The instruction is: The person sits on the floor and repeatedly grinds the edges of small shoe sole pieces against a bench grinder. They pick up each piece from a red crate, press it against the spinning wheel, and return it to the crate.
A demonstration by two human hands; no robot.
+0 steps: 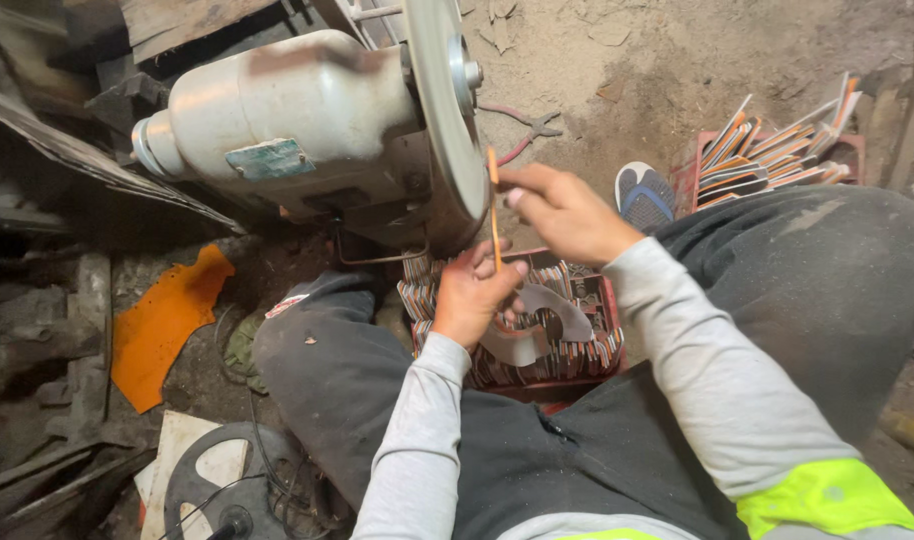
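Both hands hold a thin flat orange piece [495, 215] edge-on against the rim of a spinning grey disc [445, 100] on a motor-driven grinder [297, 125]. My right hand [567, 212] pinches its upper end. My left hand [474, 292] grips its lower end, just above a red crate [611, 310] packed with several similar flat pieces standing on edge. A pale grey curved template [542, 325] lies on top of those pieces, partly under my left hand.
A second red crate [705, 150] with orange-edged flat pieces stands at the right on the dirt floor. Pliers [532, 130] lie beyond the disc. An orange sheet scrap [162, 320] and a dark disc [212, 490] lie at the left. A sandalled foot [645, 195] shows by my right knee.
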